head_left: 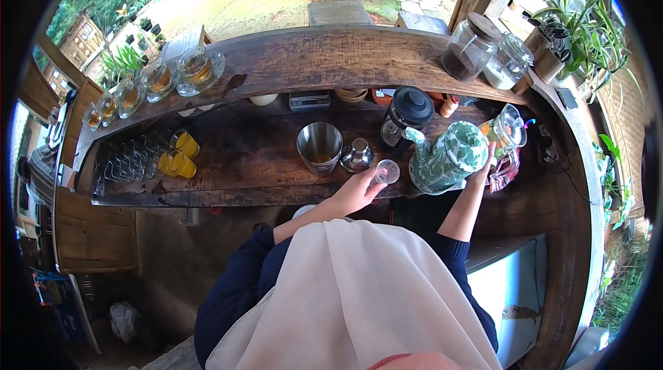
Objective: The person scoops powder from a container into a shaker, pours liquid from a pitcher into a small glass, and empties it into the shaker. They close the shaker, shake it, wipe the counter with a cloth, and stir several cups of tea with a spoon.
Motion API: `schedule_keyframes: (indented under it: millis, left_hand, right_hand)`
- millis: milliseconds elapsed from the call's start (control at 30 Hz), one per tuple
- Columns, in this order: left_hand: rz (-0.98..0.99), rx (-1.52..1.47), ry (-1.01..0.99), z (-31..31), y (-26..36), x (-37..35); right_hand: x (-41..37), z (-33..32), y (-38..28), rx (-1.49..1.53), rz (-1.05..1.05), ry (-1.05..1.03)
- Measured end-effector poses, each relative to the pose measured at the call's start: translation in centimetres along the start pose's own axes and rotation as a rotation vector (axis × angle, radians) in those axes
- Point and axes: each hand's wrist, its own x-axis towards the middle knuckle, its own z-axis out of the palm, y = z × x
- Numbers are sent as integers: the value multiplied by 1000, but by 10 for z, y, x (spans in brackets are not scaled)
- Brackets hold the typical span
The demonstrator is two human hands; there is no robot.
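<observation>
My left hand [358, 192] holds a small clear cup [387, 172] between thumb and fingers, just over the counter's near edge. To its upper left stands a metal shaker tin [320, 147], with the shaker's metal top [357, 155] beside it. My right hand [485, 161] is at the right side of a green and white speckled kettle [457, 156], closed around its handle side; the handle itself is mostly hidden. The kettle's spout points toward the left. Behind the kettle is a French press [407, 116] with a dark lid. A glass pitcher [507, 128] stands right of the kettle.
Filled glass cups [195, 66] line the raised wooden ledge [311, 59] at left. Two glass jars [472, 46] stand on it at right. Yellow-filled glasses [181, 163] and several empty glasses [128, 161] sit on the left counter. A scale [309, 100] lies under the ledge.
</observation>
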Motion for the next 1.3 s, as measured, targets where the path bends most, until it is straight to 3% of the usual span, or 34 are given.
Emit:
schedule_keyframes:
  millis: [533, 800, 867, 900, 967, 1300]
  left_hand:
    - [-168, -28, 18, -24, 11, -20]
    - [-144, -27, 75, -33, 16, -20]
    - [-149, -23, 80, -33, 18, -21]
    - [-156, -50, 85, -33, 20, -21]
    - [-165, -77, 91, -32, 20, -21]
    - [-168, -9, 140, -37, 30, -23]
  right_hand:
    - [-14, 44, -15, -249, -59, -136]
    - [-9, 41, -9, -290, -98, -225]
    - [9, 11, -1, -265, -50, -437]
    - [4, 20, -3, -266, -47, -439]
    - [-16, 55, -13, -339, -158, -304]
    - [-9, 59, -12, -504, -277, -443]
